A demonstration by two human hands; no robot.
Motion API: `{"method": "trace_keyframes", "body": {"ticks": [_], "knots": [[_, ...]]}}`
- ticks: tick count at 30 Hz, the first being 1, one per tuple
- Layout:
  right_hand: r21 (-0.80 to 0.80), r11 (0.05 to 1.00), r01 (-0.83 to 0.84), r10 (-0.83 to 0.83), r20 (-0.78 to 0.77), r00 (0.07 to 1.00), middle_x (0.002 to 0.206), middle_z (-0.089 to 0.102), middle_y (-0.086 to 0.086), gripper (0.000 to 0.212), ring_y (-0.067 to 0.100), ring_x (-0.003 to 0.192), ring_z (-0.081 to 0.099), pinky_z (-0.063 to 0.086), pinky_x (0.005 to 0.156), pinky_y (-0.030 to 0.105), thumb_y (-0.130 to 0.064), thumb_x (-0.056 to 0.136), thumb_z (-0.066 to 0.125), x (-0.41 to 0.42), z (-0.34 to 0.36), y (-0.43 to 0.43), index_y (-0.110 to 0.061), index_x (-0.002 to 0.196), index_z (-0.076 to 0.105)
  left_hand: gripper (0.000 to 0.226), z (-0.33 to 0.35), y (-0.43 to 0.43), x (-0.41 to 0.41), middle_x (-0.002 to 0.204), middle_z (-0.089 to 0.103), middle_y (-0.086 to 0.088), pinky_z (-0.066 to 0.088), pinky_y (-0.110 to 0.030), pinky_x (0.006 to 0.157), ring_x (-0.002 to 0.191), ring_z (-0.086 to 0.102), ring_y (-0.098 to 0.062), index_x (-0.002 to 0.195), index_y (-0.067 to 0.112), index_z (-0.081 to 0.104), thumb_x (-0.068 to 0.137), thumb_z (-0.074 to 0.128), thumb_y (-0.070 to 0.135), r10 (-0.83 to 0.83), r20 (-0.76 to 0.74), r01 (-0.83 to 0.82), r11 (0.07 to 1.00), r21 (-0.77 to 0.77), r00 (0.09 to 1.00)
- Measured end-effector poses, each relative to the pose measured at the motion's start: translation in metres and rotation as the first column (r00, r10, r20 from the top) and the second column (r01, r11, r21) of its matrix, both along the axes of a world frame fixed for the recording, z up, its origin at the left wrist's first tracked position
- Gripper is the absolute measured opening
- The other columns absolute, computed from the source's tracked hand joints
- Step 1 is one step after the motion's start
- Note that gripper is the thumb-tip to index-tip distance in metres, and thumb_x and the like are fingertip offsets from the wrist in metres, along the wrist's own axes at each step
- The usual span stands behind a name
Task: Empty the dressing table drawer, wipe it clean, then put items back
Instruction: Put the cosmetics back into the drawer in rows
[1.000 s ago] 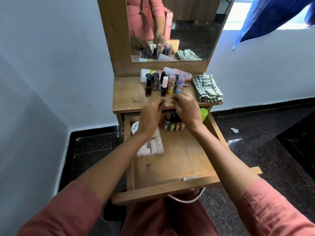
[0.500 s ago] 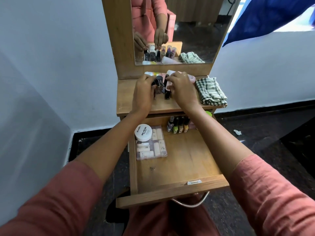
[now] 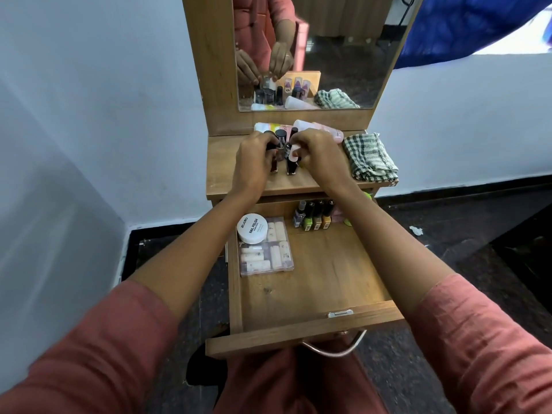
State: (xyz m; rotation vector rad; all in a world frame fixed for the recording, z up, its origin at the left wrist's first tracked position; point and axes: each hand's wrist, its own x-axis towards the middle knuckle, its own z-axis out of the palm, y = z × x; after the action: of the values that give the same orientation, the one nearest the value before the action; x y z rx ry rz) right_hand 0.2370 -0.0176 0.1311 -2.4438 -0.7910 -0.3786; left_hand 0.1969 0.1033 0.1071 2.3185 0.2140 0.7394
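Wood grain runs across the worktop and the pulled-out drawer, whose front carries a curved metal handle. A cluster of small glass bottles with dark caps is gathered on the worktop; the left hand is curled around a dark-capped bottle, the right hand is pinched on a pale-capped one. Behind them, plastic tubes are laid flat below the mirror. A crumpled checked cloth is left at the right edge. Inside the drawer, a round white jar is set on a clear compartmented box, and a row of nail polish bottles is lined along the back, partly hidden by the right forearm.
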Motion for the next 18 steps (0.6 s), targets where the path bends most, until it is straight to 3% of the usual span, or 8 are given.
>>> {"method": "trace_keyframes", "body": {"ticks": [4, 6, 12, 18], "knots": [[0.060, 0.997, -0.044, 0.047, -0.054, 0.997, 0.099, 0.070, 0.017, 0.025, 0.026, 0.091, 0.065, 0.047, 0.078, 0.031, 0.009, 0.080, 0.055, -0.014, 0.003, -0.009, 0.001, 0.099, 0.068, 0.020, 0.003, -0.006, -0.013, 0.105, 0.066, -0.012, 0.050, -0.027, 0.085, 0.095, 0.062, -0.020, 0.102, 0.004, 0.067, 0.084, 0.060, 0.000, -0.055, 0.001, 0.055, 0.997, -0.049, 0.998], [0.062, 0.996, -0.061, 0.065, -0.074, 0.995, 0.099, 0.070, 0.017, 0.024, 0.026, 0.092, 0.065, 0.049, 0.081, 0.038, 0.008, 0.079, 0.057, -0.021, 0.002, -0.015, 0.001, 0.100, 0.068, 0.019, 0.004, -0.011, -0.021, 0.104, 0.067, -0.013, 0.052, -0.031, 0.084, 0.093, 0.064, -0.020, 0.100, 0.003, 0.068, 0.083, 0.061, 0.001, -0.086, 0.008, 0.087, 0.994, -0.068, 0.996], [0.000, 0.999, -0.044, 0.044, -0.097, 0.994, 0.107, 0.069, 0.012, 0.025, 0.026, 0.101, 0.062, 0.048, 0.087, 0.042, 0.000, 0.081, 0.059, -0.038, -0.012, -0.038, -0.005, 0.104, 0.068, 0.020, -0.009, -0.026, -0.042, 0.103, 0.067, -0.013, 0.053, -0.024, 0.080, 0.089, 0.063, -0.016, 0.101, 0.002, 0.067, 0.082, 0.062, -0.001, -0.158, 0.016, 0.159, 0.983, -0.093, 0.987], [-0.031, 1.000, -0.001, -0.006, -0.215, 0.976, 0.107, 0.067, 0.019, 0.029, 0.033, 0.100, 0.060, 0.049, 0.084, 0.040, 0.007, 0.079, 0.056, -0.048, -0.043, -0.050, -0.002, 0.104, 0.068, 0.021, -0.038, -0.037, -0.044, 0.104, 0.065, -0.014, 0.041, -0.016, 0.077, 0.092, 0.061, -0.021, 0.101, 0.002, 0.067, 0.082, 0.061, -0.002, -0.157, -0.108, 0.150, 0.986, -0.067, 0.982]]}}
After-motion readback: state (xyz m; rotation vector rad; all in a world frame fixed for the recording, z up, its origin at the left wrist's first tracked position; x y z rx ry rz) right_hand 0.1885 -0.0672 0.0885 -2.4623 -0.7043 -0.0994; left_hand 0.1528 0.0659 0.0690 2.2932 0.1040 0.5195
